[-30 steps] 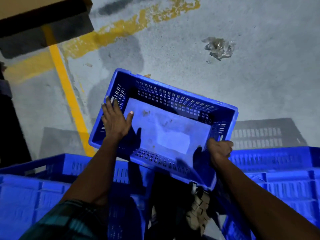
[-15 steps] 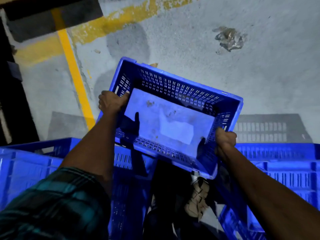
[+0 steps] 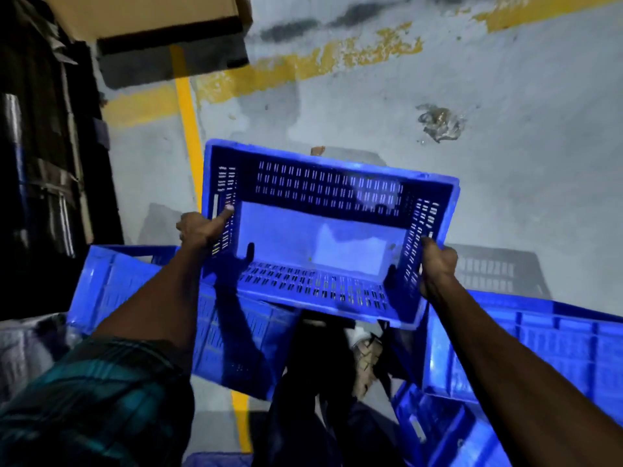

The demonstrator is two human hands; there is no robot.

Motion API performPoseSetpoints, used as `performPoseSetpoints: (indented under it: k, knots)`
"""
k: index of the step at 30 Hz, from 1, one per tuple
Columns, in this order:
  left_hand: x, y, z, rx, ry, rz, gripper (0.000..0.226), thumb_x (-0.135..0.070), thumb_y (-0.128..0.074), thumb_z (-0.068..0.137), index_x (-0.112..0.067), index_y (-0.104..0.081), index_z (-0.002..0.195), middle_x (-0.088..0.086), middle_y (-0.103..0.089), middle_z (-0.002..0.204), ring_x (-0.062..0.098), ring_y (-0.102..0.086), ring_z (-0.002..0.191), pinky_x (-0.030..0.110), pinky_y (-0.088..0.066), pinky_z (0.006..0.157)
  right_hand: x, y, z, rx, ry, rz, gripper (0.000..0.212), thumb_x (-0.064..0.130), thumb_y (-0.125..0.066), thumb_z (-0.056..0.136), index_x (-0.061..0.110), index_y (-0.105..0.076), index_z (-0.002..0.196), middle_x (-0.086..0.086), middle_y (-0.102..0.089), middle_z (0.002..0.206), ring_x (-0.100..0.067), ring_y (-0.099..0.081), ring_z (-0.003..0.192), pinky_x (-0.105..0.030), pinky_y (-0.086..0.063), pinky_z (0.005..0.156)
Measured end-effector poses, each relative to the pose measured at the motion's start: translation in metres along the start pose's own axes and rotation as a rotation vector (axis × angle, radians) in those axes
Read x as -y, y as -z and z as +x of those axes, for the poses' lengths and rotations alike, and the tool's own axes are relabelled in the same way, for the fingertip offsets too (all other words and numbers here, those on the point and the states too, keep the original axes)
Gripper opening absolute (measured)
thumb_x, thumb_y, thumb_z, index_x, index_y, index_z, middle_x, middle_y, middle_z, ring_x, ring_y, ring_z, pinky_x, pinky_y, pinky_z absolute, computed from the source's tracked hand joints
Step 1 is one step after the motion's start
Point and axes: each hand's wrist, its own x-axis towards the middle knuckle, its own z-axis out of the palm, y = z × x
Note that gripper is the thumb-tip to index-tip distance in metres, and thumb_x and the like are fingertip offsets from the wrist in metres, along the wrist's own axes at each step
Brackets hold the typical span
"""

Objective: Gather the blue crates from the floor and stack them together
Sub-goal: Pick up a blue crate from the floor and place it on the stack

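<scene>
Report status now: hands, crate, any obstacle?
Left hand and right hand grip held crate by its ends. Crate airborne, tilted. More blue crates below.

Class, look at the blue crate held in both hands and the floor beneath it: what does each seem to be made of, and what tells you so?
Blue crate: probably moulded plastic, smooth with a slight sheen; uniform colour, regular slotted walls, rounded rim.
Floor: likely concrete, matt grey and stained, with worn yellow painted lines.
</scene>
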Motion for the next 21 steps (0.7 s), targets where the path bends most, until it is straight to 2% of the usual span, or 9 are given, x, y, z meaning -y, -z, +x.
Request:
performPoseSetpoints:
  k: [2, 4, 6, 7, 8, 12, 16, 19, 21]
  knots:
    - [-0.001, 0.019, -0.015, 0.031, -0.049, -0.034, 0.098, -0.061, -0.071, 0.075, 0.019, -0.045, 0.125, 0.034, -0.055, 0.125, 0.044, -0.056, 0.115, 0.046, -0.048, 0.087, -0.003, 0.021, -0.002, 0.023, 0.048, 0.029, 0.026, 0.041, -0.066, 0.066, 0.019, -0.058, 0.077, -0.01, -0.064, 0.082, -0.024, -0.059, 0.074, -0.044, -0.05, 0.069]
    - [-0.015, 0.039, -0.034, 0.032, -0.124, -0.058, 0.082, -0.046, -0.067, 0.087, 0.02, -0.039, 0.126, 0.037, -0.05, 0.128, 0.047, -0.051, 0.12, 0.044, -0.041, 0.095, 0.017, 0.039, -0.034, 0.035, 0.093, 0.088, 0.019, 0.035, -0.065, 0.076, 0.021, -0.052, 0.077, -0.012, -0.06, 0.082, -0.023, -0.054, 0.072, -0.039, -0.045, 0.065]
    - [-0.039, 0.058, -0.051, 0.036, -0.234, -0.076, 0.054, -0.031, -0.06, 0.095, 0.008, -0.037, 0.125, 0.039, -0.045, 0.133, 0.047, -0.047, 0.126, 0.042, -0.037, 0.1, 0.044, 0.051, -0.064, 0.004, 0.135, 0.144, 0.022, 0.019, -0.059, 0.092, 0.021, -0.045, 0.075, -0.01, -0.053, 0.076, -0.019, -0.047, 0.061, -0.029, -0.041, 0.057]
    - [-0.051, 0.066, -0.056, 0.031, -0.284, -0.081, 0.038, -0.026, -0.056, 0.097, -0.001, -0.036, 0.118, 0.039, -0.047, 0.131, 0.047, -0.049, 0.124, 0.042, -0.038, 0.098, 0.055, 0.054, -0.071, -0.004, 0.154, 0.163, 0.026, 0.015, -0.056, 0.095, 0.021, -0.042, 0.075, -0.007, -0.05, 0.072, -0.017, -0.042, 0.056, -0.024, -0.038, 0.052]
    - [-0.064, 0.075, -0.059, 0.011, -0.324, -0.091, 0.033, -0.025, -0.053, 0.099, 0.001, -0.04, 0.113, 0.039, -0.051, 0.126, 0.047, -0.052, 0.119, 0.042, -0.039, 0.093, 0.067, 0.057, -0.075, -0.016, 0.168, 0.177, 0.027, 0.015, -0.055, 0.097, 0.02, -0.041, 0.074, -0.004, -0.048, 0.069, -0.015, -0.039, 0.053, -0.023, -0.035, 0.049]
    - [-0.097, 0.103, -0.087, -0.127, -0.464, -0.083, 0.039, -0.023, -0.046, 0.101, 0.011, -0.041, 0.12, 0.037, -0.055, 0.118, 0.05, -0.052, 0.112, 0.047, -0.037, 0.089, 0.097, 0.083, -0.097, -0.054, 0.2, 0.275, 0.027, 0.02, -0.058, 0.096, 0.021, -0.045, 0.073, -0.004, -0.049, 0.069, -0.018, -0.042, 0.059, -0.031, -0.038, 0.061]
    - [-0.111, 0.132, -0.152, -0.248, -0.381, -0.136, 0.038, -0.025, -0.042, 0.101, 0.004, -0.039, 0.124, 0.031, -0.058, 0.119, 0.048, -0.051, 0.114, 0.048, -0.039, 0.089, 0.11, 0.122, -0.145, -0.078, 0.155, 0.285, 0.021, 0.026, -0.061, 0.092, 0.02, -0.05, 0.075, -0.004, -0.053, 0.072, -0.019, -0.047, 0.067, -0.034, -0.043, 0.064]
    - [-0.11, 0.153, -0.189, -0.241, -0.386, -0.17, 0.036, -0.027, -0.043, 0.101, 0.001, -0.04, 0.123, 0.029, -0.06, 0.117, 0.046, -0.054, 0.111, 0.047, -0.039, 0.083, 0.107, 0.157, -0.189, -0.116, 0.145, 0.331, 0.018, 0.023, -0.061, 0.092, 0.018, -0.052, 0.078, -0.004, -0.056, 0.074, -0.019, -0.049, 0.065, -0.035, -0.045, 0.065]
    - [-0.103, 0.171, -0.219, -0.204, -0.427, -0.179, 0.026, -0.031, -0.044, 0.101, -0.008, -0.04, 0.113, 0.027, -0.06, 0.116, 0.044, -0.056, 0.106, 0.043, -0.038, 0.076, 0.106, 0.184, -0.226, -0.169, 0.123, 0.386, 0.021, 0.019, -0.06, 0.094, 0.018, -0.051, 0.075, -0.003, -0.055, 0.071, -0.017, -0.048, 0.062, -0.033, -0.045, 0.064]
